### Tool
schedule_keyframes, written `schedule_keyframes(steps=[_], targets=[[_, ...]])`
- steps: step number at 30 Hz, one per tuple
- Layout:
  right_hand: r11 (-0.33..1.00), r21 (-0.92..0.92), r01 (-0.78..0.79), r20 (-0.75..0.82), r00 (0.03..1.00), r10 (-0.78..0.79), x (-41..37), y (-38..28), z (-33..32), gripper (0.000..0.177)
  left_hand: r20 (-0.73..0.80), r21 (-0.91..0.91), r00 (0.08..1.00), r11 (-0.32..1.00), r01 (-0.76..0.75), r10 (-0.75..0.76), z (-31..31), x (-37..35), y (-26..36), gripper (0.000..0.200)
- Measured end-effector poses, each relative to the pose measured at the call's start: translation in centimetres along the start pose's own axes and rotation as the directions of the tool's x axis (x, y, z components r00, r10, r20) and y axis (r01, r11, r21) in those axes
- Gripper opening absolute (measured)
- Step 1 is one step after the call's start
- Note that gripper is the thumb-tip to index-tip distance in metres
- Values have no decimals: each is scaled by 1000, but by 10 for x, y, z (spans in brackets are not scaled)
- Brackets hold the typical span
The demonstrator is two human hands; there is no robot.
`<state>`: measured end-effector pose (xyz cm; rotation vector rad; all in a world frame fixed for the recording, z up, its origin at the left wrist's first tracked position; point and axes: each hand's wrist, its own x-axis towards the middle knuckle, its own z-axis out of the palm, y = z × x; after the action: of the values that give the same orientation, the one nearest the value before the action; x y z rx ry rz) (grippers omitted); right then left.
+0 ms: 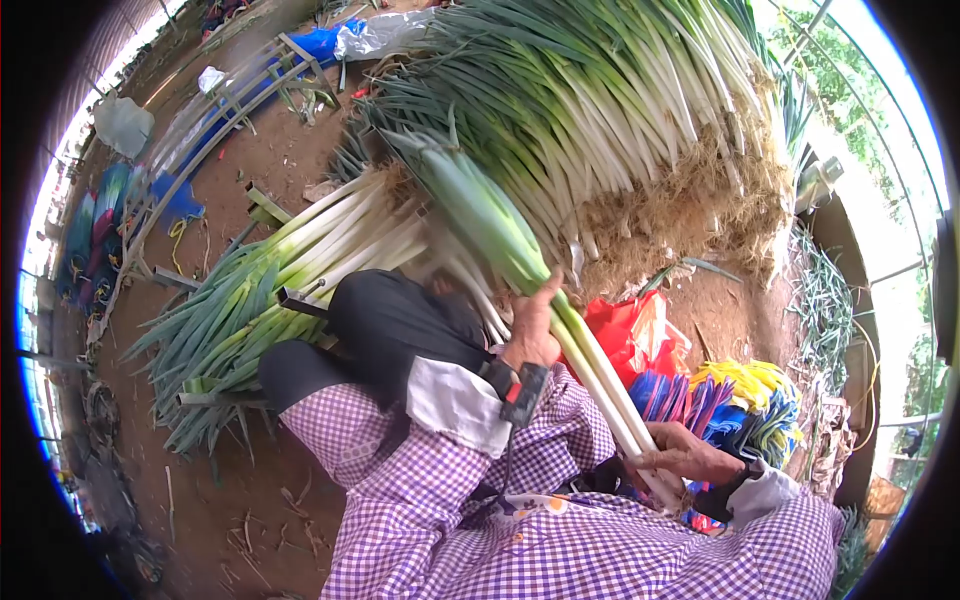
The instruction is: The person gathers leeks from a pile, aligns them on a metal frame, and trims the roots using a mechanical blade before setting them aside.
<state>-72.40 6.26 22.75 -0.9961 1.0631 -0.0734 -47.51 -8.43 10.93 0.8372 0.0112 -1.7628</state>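
Observation:
My left hand (533, 328) is wrapped round the green part of some long leeks (590, 365), which slant across my lap with their leaves pointing up and away. My right hand (690, 456) grips the white stems of the same leeks near the root end. Left of my knees, a bundle of leeks (300, 255) rests on a metal frame (303, 302), with its leaves toward the lower left. Beyond my hands lies a big pile of leeks (590, 110), roots toward the right. A few white stems near my left hand are blurred.
A red plastic bag (640, 335) lies right of the leeks, beside bundles of purple ties (665, 398) and yellow ties (750, 385). Loose green leaves (820, 300) lie at the far right. A metal rack (215, 125) stands at the upper left on the dirt floor (240, 500).

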Motion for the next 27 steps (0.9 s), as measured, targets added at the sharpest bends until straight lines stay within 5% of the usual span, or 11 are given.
schedule_keyframes(steps=[3, 6, 10, 13, 15, 22, 27], targets=[[992, 89, -89, -23, 996, 91, -15, -4, 2, 44, 1, 20, 995, 995, -101, 101, 20, -4, -18, 29], [998, 61, 23, -200, 980, -10, -16, -3, 6, 47, -53, 144, 967, 960, -239, 249, 46, -6, -22, 29], [830, -553, -71, -566, 762, -313, -4, 16, 14, 80, -66, 187, 945, 935, -302, 319, 74, -11, -17, 27], [715, -680, -160, -630, 626, -460, 6, 14, 23, 92, -96, 235, 875, 865, -443, 474, 78, 10, -22, 25], [686, -708, -169, -653, 529, -543, 17, 21, 22, 87, -153, 215, 897, 900, -379, 414, 78, 9, -21, 26], [783, -615, -99, -622, 671, -403, 9, -24, 12, 76, -180, 140, 973, 983, -122, 146, 63, 31, 11, 23], [719, -694, 23, -534, 654, -536, 33, -73, -9, 80, -78, 108, 970, 969, -221, 230, 93, 40, 84, 20]])
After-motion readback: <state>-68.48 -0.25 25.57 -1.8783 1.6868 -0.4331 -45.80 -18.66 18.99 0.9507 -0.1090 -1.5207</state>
